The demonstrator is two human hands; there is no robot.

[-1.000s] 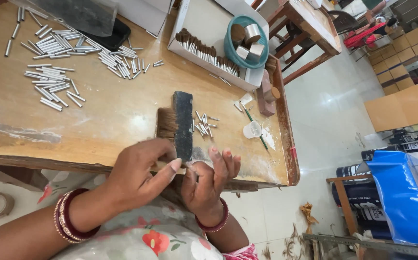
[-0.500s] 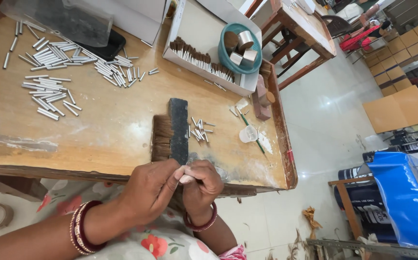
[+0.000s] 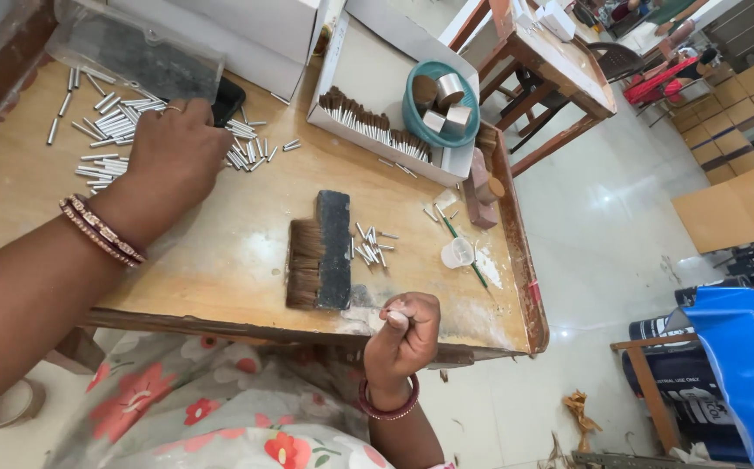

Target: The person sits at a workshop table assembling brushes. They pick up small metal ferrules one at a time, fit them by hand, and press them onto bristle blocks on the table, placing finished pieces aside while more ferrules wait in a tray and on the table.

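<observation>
Fingers of my left hand [image 3: 173,152] spread over light, slippery tubes [image 3: 108,139] (pinch them mid-length), right hand [image 3: 405,334] fisted shut.

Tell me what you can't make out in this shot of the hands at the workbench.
- Head view: the left hand covers part of the pile of silver tubes; whether its fingertips grip one is hidden.
- The right hand is a closed fist; what it pinches is too small to tell.
- The clear plastic box is hazy, so its contents are unclear.
</observation>
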